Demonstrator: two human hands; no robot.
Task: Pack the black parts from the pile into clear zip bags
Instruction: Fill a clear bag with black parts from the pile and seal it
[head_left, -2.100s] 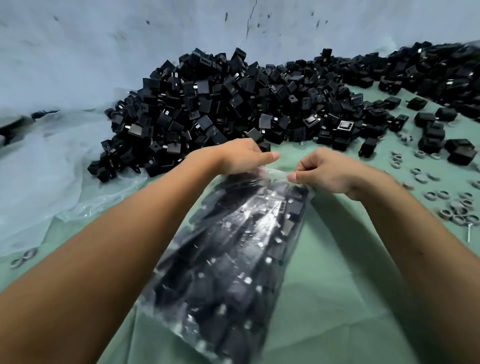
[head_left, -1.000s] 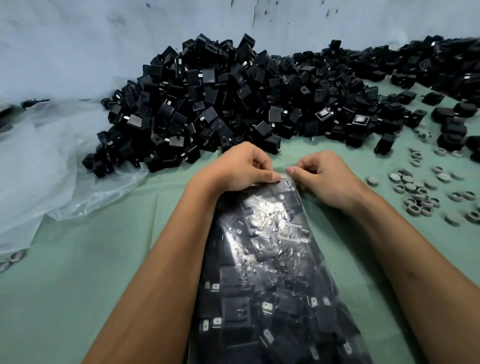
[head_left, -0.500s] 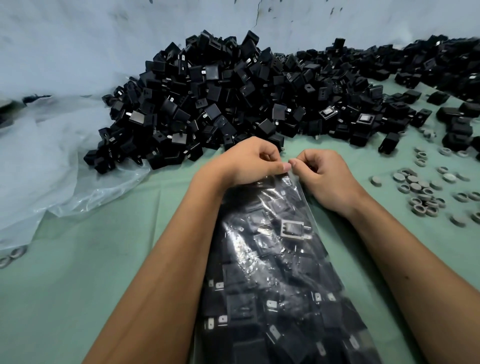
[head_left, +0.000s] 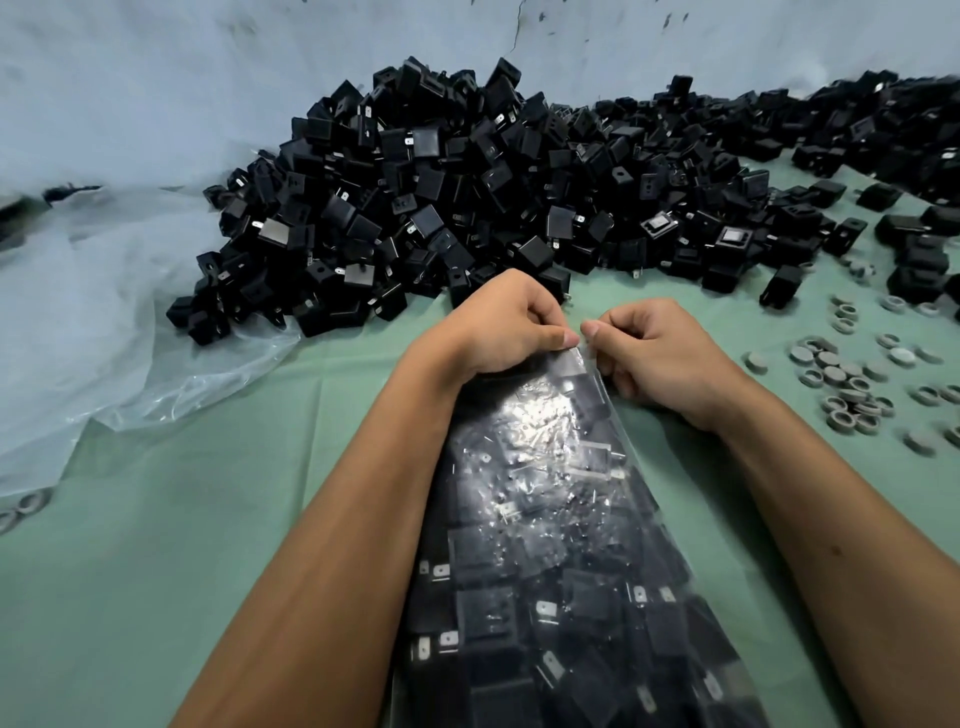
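A green cloth (head_left: 156, 571) covers the work surface, and across its far side, against a pale wall (head_left: 156, 78), spreads a large pile of black parts (head_left: 467, 197), small boxy housings with short metal tabs, heaped high in the middle and thinning toward the right. A crumpled clear plastic sheet (head_left: 104, 322) lies on the left, its edge tucked under the pile's near corner. In the middle foreground a clear zip bag (head_left: 545, 545) lies flat on the cloth, running from the near edge toward the pile; it is packed full of the same black parts, their silver tabs showing through the glossy film. The left hand (head_left: 498, 327) and the right hand (head_left: 660, 348) meet at the bag's far end, just short of the pile, each with fingers curled and thumb pressed against forefinger, pinching the bag's top strip; the two thumbs are nearly touching. Whether the strip is sealed cannot be told. To the right, a scatter of small grey rings (head_left: 841, 379) lies on the cloth. No readable writing or label shows on the bag or the parts.
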